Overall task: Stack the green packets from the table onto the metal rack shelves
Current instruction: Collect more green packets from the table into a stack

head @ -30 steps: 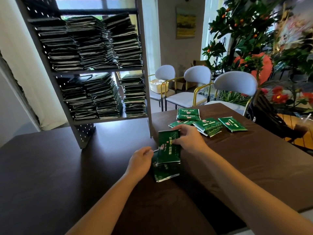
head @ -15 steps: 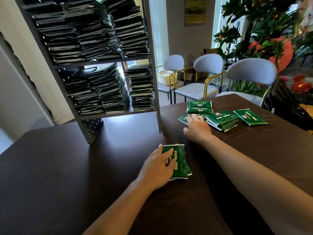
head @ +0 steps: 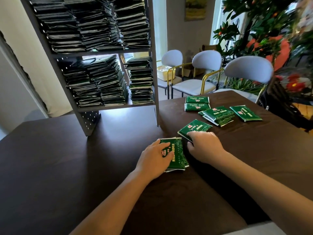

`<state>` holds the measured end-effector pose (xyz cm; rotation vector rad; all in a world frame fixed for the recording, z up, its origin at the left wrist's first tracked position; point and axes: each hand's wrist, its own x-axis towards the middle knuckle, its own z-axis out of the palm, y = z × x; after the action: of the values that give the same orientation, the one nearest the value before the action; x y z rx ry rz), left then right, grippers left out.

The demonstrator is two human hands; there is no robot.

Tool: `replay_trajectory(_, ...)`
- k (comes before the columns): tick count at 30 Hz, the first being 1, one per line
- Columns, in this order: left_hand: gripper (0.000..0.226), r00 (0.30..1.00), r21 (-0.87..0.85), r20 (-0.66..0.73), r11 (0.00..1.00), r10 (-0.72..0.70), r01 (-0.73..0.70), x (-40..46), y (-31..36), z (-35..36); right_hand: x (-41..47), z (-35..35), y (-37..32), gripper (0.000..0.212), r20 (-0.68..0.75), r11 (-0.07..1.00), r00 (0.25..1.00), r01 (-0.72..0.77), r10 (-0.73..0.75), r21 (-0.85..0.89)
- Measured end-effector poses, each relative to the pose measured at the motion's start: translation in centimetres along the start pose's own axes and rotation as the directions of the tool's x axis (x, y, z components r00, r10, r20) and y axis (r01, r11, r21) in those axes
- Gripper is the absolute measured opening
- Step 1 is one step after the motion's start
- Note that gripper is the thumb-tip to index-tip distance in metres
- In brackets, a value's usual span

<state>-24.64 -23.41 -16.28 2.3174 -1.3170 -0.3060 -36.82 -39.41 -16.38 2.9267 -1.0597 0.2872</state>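
A small stack of green packets (head: 177, 154) lies on the dark table (head: 67, 167) in front of me, and my left hand (head: 156, 157) rests flat on top of it. Just to its right, my right hand (head: 205, 145) grips the near end of one green packet (head: 197, 126) that lies slantwise. More green packets sit further back: two side by side (head: 196, 103), a loose pile (head: 218, 115) and a single one (head: 245, 113). The grey metal rack (head: 108, 53) stands at the back left, its shelves packed with tall stacks of packets.
Three pale chairs (head: 249, 70) with gold frames stand behind the table. A leafy plant with orange fruit and red flowers (head: 271, 31) fills the right side. The rack's right leg (head: 156, 106) stands on the table near the packets.
My right hand has drawn back from the far packets toward me, bringing one packet with it next to the stack. My left hand stays on the stack.
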Motion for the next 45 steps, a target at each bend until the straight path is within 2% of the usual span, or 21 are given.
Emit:
replay_trajectory(3,0.047,0.999,-0.048,-0.040,0.999,-0.005,0.003,-0.3,0.0,0.3,-4.4,-0.1,0.3,0.017,-0.202,0.999,0.979,-0.010,0.003,-0.034)
replay_trajectory(5,0.044,0.997,-0.075,-0.081,0.997,-0.005,-0.001,-0.4,0.1,0.6,-5.6,-0.2,0.5,0.021,-0.295,0.999,0.955,-0.035,0.031,-0.007)
replay_trajectory(7,0.037,0.993,-0.099,-0.115,0.995,-0.020,0.009,-0.4,0.5,0.6,-5.7,-0.7,0.3,0.028,-0.165,0.994,0.981,-0.104,0.106,0.020)
replay_trajectory(10,0.032,0.990,-0.111,-0.123,0.993,-0.065,0.051,-0.6,1.1,0.4,-4.9,-1.1,0.4,0.060,0.074,0.978,0.981,-0.186,0.180,0.091)
replay_trajectory(12,0.029,0.986,-0.102,-0.139,0.992,-0.091,0.077,-0.6,1.4,0.4,-4.5,-1.1,0.3,0.055,0.040,0.988,0.988,-0.150,0.148,0.042)
replay_trajectory(14,0.027,0.982,-0.085,-0.156,0.992,-0.102,0.090,-0.6,1.5,0.4,-4.3,-1.2,0.3,0.037,-0.050,0.993,0.993,-0.107,0.104,-0.055)
replay_trajectory(15,0.027,0.982,-0.082,-0.155,0.992,-0.106,0.094,-0.5,1.5,0.4,-4.4,-1.3,0.2,0.030,-0.083,0.993,0.991,-0.109,0.105,-0.045)
replay_trajectory(18,0.023,0.983,-0.110,-0.133,0.988,-0.124,0.110,-0.3,1.6,0.3,-4.7,-1.6,0.4,0.025,-0.187,0.973,0.966,-0.144,0.177,0.179)
replay_trajectory(20,0.019,0.983,-0.152,-0.115,0.980,-0.145,0.127,0.0,1.7,0.1,-5.0,-1.9,-0.1,0.022,-0.287,0.932,0.941,-0.071,0.181,0.357)
replay_trajectory(23,0.043,0.979,-0.268,-0.078,0.950,-0.190,0.163,0.5,2.4,-0.4,-6.0,-2.6,-1.5,0.018,-0.390,0.869,0.920,0.167,0.031,0.465)
replay_trajectory(25,0.050,0.976,-0.345,-0.054,0.921,-0.213,0.182,1.1,2.7,-0.7,-6.4,-2.4,-2.1,0.025,-0.328,0.859,0.935,0.275,-0.134,0.432)
replay_trajectory(26,0.046,0.975,-0.367,-0.044,0.911,-0.217,0.186,1.5,2.7,-0.7,-6.4,-2.1,-2.2,0.029,-0.263,0.848,0.947,0.288,-0.183,0.444)
replay_trajectory(28,0.029,0.972,-0.413,-0.033,0.889,-0.234,0.200,1.9,2.3,-0.4,-6.4,-1.9,-2.2,0.033,-0.166,0.799,0.967,0.253,-0.192,0.545)
replay_trajectory(30,0.042,0.968,-0.443,-0.024,0.871,-0.251,0.215,2.2,1.8,0.0,-5.7,-1.7,-1.6,0.035,-0.193,0.738,0.977,0.196,-0.091,0.646)
replay_trajectory(31,0.049,0.968,-0.454,-0.022,0.865,-0.251,0.214,2.3,1.7,0.2,-4.8,-1.6,-0.9,0.036,-0.219,0.748,0.975,0.165,-0.027,0.643)
replay_trajectory(33,0.050,0.972,-0.449,-0.032,0.872,-0.235,0.196,2.6,1.8,0.6,-2.2,-1.6,1.1,0.034,-0.218,0.823,0.974,0.068,0.068,0.563)
replay_trajectory(36,0.041,0.976,-0.376,-0.036,0.907,-0.216,0.187,2.6,2.0,1.0,2.0,-1.5,4.2,0.046,-0.098,0.906,0.979,-0.125,0.179,0.404)
replay_trajectory(41,0.033,0.979,-0.252,-0.060,0.952,-0.196,0.175,2.5,2.5,1.0,6.8,-0.9,7.6,0.076,0.081,0.913,0.933,-0.360,0.351,0.193)
replay_trajectory(43,0.027,0.975,-0.240,-0.078,0.954,-0.206,0.182,2.6,2.5,1.0,7.6,0.2,8.3,0.073,0.152,0.902,0.913,-0.400,0.378,0.160)
replay_trajectory(45,0.023,0.970,-0.218,-0.100,0.956,-0.222,0.196,2.7,2.6,1.0,7.4,1.2,8.5,0.060,0.119,0.909,0.916,-0.397,0.383,0.131)
